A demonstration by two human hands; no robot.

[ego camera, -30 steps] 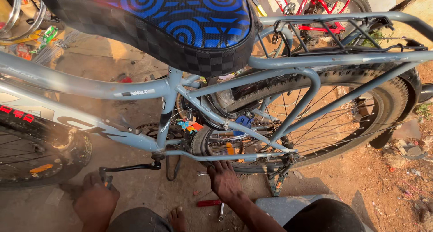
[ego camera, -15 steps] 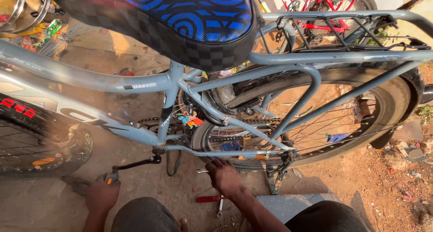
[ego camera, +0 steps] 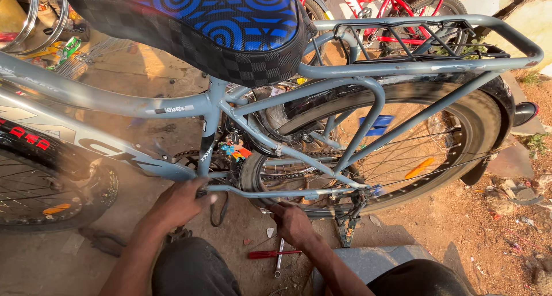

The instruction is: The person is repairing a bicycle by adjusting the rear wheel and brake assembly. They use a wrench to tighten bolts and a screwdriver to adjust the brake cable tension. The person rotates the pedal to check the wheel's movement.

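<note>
Sunlit dirt ground lies under a grey bicycle [ego camera: 322,129], where the person's left hand [ego camera: 183,203], moved up from the pedal, now closes around the lower frame tube [ego camera: 276,191] while the right hand [ego camera: 294,224] grips beneath it, red screwdriver [ego camera: 273,254] untouched.

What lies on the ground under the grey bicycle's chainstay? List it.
Under the chainstay: a red-handled screwdriver and a spanner on bare dirt. The right hand hides whatever lies beneath it.
</note>
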